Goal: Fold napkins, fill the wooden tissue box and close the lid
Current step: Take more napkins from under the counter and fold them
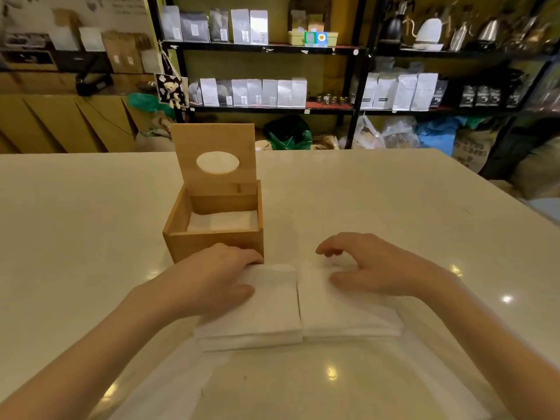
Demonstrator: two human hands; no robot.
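A wooden tissue box (212, 241) stands on the white table, its lid (215, 137) with an oval hole raised upright at the back. White folded napkins (224, 221) lie inside it. Two stacks of white napkins sit side by side in front of the box: the left stack (272, 307) and the right stack (342, 313). My left hand (218, 274) rests flat on the left stack, fingers touching the box's front. My right hand (369, 265) hovers over the right stack with curled, spread fingers, thumb on the napkins.
A transparent plastic wrapper (303, 383) lies on the table (394, 207) under and in front of the stacks. Black shelves (351, 80) with white bags and kettles stand behind the table. Sacks and bags crowd the floor beyond the far edge.
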